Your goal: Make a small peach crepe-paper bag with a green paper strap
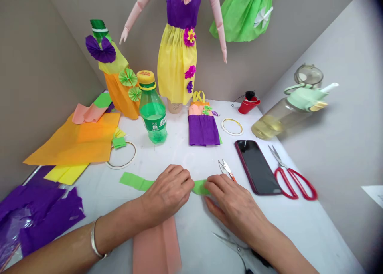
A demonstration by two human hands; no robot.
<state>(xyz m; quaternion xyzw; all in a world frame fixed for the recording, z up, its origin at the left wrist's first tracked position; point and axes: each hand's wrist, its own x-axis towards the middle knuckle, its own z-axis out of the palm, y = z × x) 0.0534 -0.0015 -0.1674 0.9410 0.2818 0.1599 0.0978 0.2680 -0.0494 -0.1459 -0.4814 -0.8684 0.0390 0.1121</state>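
Observation:
A light green crepe paper strip [136, 181] lies crosswise near the front of the white table. My left hand [167, 192] is closed over the strip's middle, with its fingertips hidden behind the knuckles. At the strip's right end, my right hand [231, 204] has its fingers curled on the paper and its thumb lower down. A short stretch of green shows between the two hands. Under my left wrist lies a folded salmon-pink paper sheet [157, 250]. Dark-handled scissors [236, 248] rest partly beneath my right forearm, and small orange-handled snips [226, 170] lie just beyond my right hand.
Right of my hands are a phone [257, 168], red scissors [291, 176] and a tilted-looking water bottle [284, 110]. A green soda bottle [153, 118] stands behind, near a doll in a yellow skirt [176, 62]. Orange paper [80, 142] and purple paper [50, 210] spread at left.

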